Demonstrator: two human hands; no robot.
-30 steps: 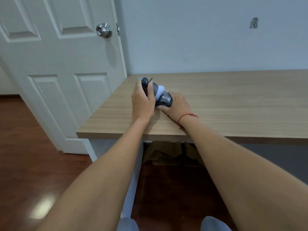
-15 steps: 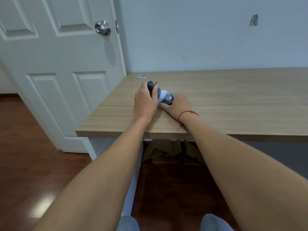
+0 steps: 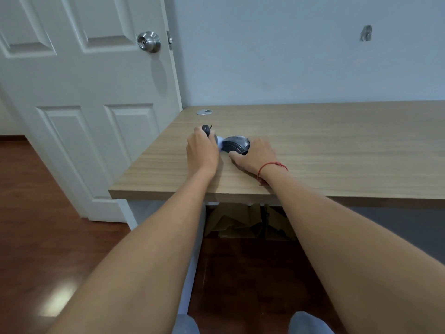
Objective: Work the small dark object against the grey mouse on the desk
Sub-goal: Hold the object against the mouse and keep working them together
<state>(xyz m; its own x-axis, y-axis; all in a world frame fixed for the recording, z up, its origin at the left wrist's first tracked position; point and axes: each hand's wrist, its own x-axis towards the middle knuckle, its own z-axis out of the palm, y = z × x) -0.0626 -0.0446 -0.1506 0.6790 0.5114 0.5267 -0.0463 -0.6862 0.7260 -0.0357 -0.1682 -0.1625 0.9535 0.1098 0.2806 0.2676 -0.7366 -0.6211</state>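
A dark grey mouse (image 3: 235, 143) lies on the wooden desk (image 3: 325, 150) near its left end. My right hand (image 3: 255, 156) grips the mouse from the right and front, pressing it to the desk. My left hand (image 3: 201, 150) is closed around a small dark object (image 3: 206, 130) with a rounded top and a thin black strand sticking up. A white tip (image 3: 220, 142) on that object touches the mouse's left end. Most of the small dark object is hidden inside my fist.
A round silver grommet (image 3: 204, 112) sits in the desk's far left corner. A white door (image 3: 96, 92) with a metal knob (image 3: 148, 41) stands just left of the desk. Cardboard (image 3: 240, 224) lies under the desk on the dark wood floor.
My left hand and the small dark object have shifted slightly left, off the mouse top, so more of the mouse shows. My right hand still holds the mouse.
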